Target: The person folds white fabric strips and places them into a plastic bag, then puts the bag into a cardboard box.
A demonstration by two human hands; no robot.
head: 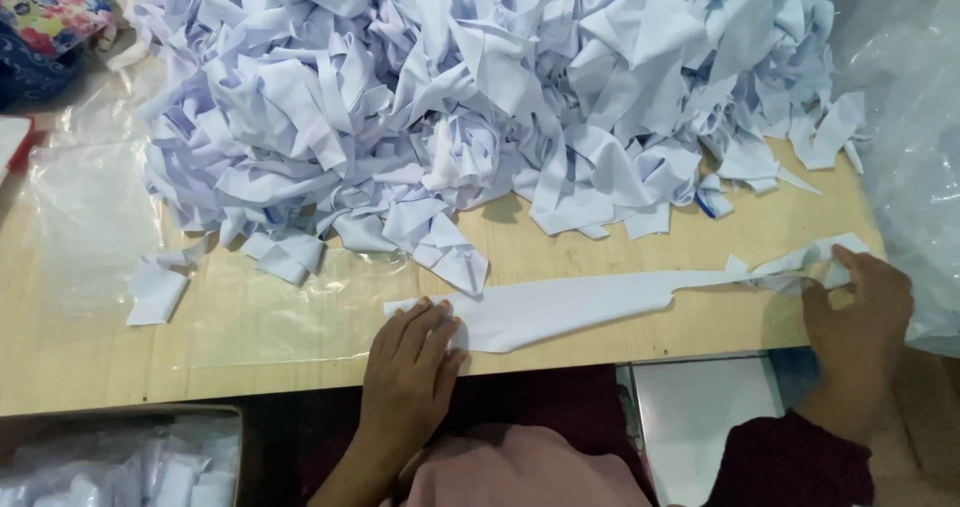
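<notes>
Pink cloth (520,472) covers the lap at the bottom edge, cut off by the frame. Two hands work one long white fabric strip (590,302) lying flat along the near edge of the tabletop (90,357). Left hand (410,367) lies flat, fingers together, pressing the strip's wide end. Right hand (860,312) pinches the narrow end. One large pile of white fabric scraps (480,97) fills the far side; its pieces overlap and cannot be counted. One box (120,457) at lower left is partly cut off.
</notes>
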